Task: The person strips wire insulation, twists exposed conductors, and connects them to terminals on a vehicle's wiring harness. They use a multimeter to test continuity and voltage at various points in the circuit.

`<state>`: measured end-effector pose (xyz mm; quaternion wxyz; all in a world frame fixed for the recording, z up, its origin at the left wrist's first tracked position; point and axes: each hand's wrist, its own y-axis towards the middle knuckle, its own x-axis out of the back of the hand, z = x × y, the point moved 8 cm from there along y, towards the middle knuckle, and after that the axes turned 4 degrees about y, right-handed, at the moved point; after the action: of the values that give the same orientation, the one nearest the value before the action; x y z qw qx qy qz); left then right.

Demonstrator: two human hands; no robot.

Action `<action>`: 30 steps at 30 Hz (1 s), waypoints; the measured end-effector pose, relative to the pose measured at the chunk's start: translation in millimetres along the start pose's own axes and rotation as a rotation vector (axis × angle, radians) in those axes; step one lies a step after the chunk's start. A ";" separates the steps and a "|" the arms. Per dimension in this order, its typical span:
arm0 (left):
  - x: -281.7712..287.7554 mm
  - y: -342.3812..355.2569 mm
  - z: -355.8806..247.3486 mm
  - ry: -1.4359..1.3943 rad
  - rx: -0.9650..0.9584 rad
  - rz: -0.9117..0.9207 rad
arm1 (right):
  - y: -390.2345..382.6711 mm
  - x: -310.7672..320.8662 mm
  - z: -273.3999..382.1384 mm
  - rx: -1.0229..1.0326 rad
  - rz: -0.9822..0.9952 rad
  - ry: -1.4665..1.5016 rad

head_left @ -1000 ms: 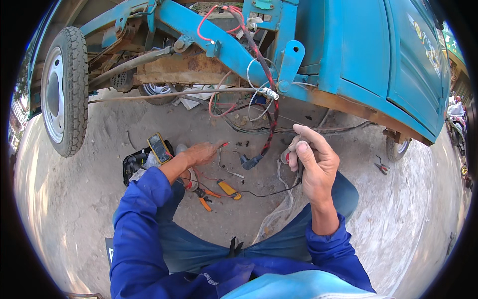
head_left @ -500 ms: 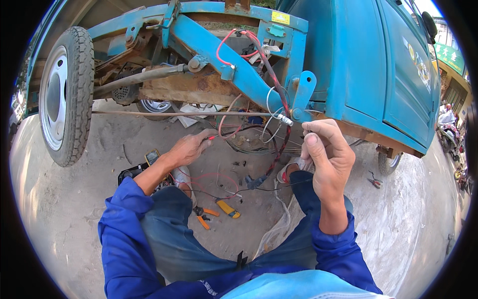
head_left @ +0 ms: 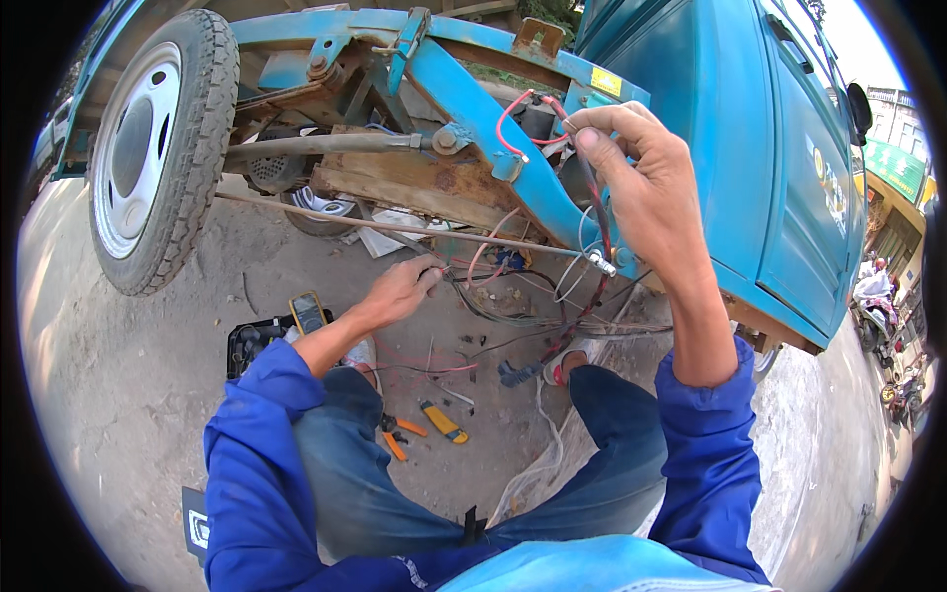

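Observation:
Beneath the blue vehicle frame, my left hand point(head_left: 402, 292) pinches a thin wire by its end, beside a loose group of wires point(head_left: 483, 301). My right hand point(head_left: 646, 168) is raised in front of the frame at the right, thumb and forefinger pressed together. What sits between those fingertips is too small to make out. Just behind them runs a dark red wrapped cable point(head_left: 598, 276), which hangs down to a grey plug connector point(head_left: 520, 374). A red wire point(head_left: 504, 120) loops over the frame near my right fingertips.
A wheel point(head_left: 163, 148) stands at the left, and the blue cab point(head_left: 700, 148) at the right. A metal rod point(head_left: 395, 229) crosses low before me. On the ground lie a multimeter point(head_left: 307, 314), a black case point(head_left: 247, 347), orange-handled pliers point(head_left: 397, 446) and a yellow utility knife point(head_left: 444, 422).
My right hand has risen and moved forward toward the red wire at the frame. The left hand has shifted slightly right; the red tip by its fingers no longer shows. The view has shifted.

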<state>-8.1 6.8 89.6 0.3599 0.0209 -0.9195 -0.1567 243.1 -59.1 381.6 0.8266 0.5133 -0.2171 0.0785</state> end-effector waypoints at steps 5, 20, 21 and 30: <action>1.1 -1.7 1.3 -0.035 0.023 -0.030 | -11.1 -33.2 1.3 0.026 0.149 -0.159; 4.7 -10.4 10.2 -0.145 0.039 -0.019 | 9.6 -48.9 -15.3 -0.249 0.419 -0.247; 5.1 -10.7 10.3 -0.138 0.042 -0.016 | 11.3 -48.8 -18.4 -0.316 0.464 -0.251; 3.8 -13.1 10.4 -0.122 0.068 0.004 | 27.4 -60.5 -18.3 -0.376 0.623 -0.161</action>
<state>-18.9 -3.4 81.0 0.3024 0.0219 -0.9446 -0.1255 184.5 -24.7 370.4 0.8232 0.2664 -0.4379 0.2443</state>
